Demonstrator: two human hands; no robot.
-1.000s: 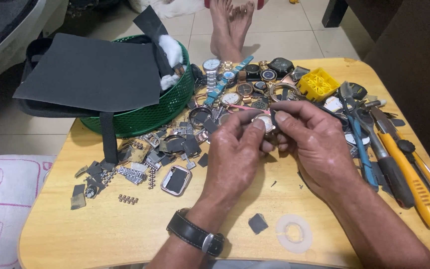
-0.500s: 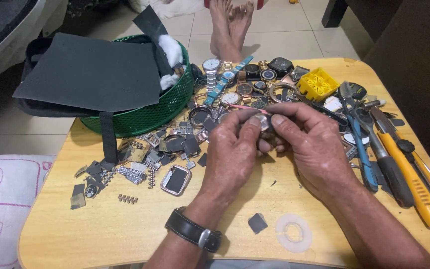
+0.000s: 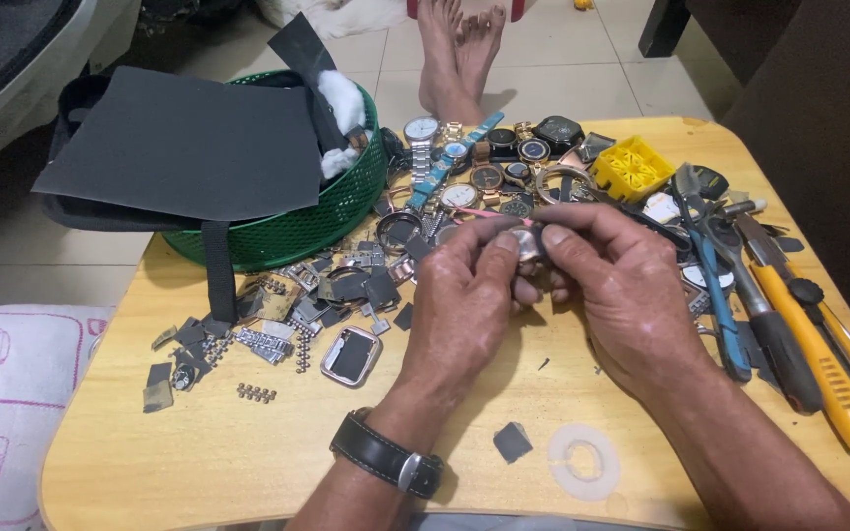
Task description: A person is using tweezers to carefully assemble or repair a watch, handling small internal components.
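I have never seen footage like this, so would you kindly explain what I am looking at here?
There is no machine: a person works with bare hands, filmed by a camera on their head looking down. The left hand, with a black wristwatch on that wrist, and the right hand meet over a wooden table and together pinch a small round watch case. Behind them lies a heap of watches and loose strap parts. A green basket with dark sheets stands at the back left. A yellow box, pliers and a yellow knife lie on the right. A clear ring lies near the front edge. Bare feet show beyond the table.
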